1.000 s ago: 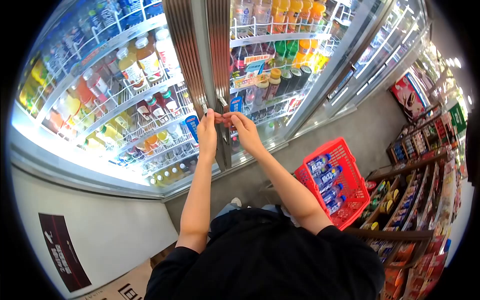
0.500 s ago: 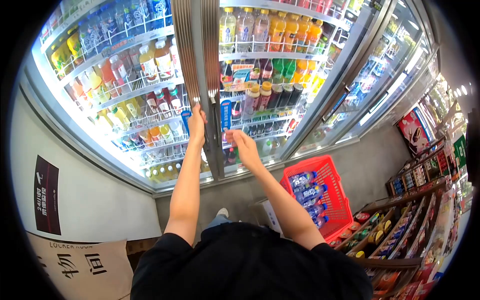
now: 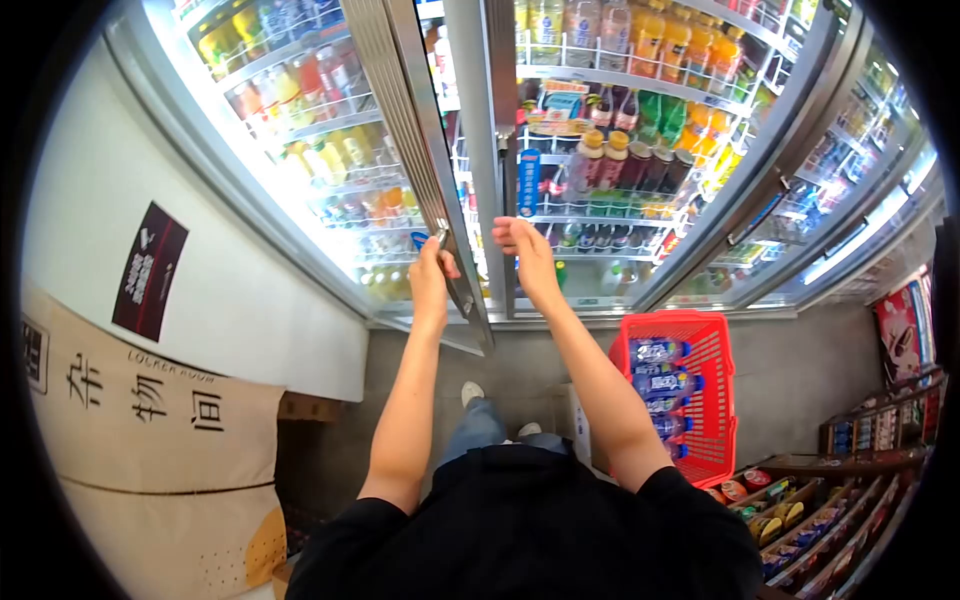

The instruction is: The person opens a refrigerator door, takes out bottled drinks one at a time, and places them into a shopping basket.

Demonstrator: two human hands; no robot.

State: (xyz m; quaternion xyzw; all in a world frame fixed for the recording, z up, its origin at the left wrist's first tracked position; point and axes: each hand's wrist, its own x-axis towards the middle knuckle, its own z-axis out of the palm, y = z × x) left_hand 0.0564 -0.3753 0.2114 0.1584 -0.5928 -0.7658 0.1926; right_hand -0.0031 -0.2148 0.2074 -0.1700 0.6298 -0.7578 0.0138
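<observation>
My left hand (image 3: 430,280) is closed round the edge of the left fridge door (image 3: 405,120), near its handle, and that door stands partly ajar. To the right of it, my right hand (image 3: 530,258) is raised with its fingers apart, holding nothing, in front of the right fridge door (image 3: 503,90), which is closed. Behind the glass are shelves of drinks, with orange bottles (image 3: 675,45) high up and dark-capped bottles (image 3: 600,160) lower down. A blue label (image 3: 528,183) is on the right door's glass.
A red basket (image 3: 712,400) holding several blue-labelled bottles (image 3: 665,383) is to the right of my legs. Snack shelves (image 3: 830,520) stand at the lower right. A white panel (image 3: 240,280) and a beige curtain (image 3: 170,440) are on the left. A small white box (image 3: 580,420) sits beside the basket.
My left hand has pulled the left door outward, and a gap now shows beside it. My right hand has come away from the left one and opened. The camera view has turned.
</observation>
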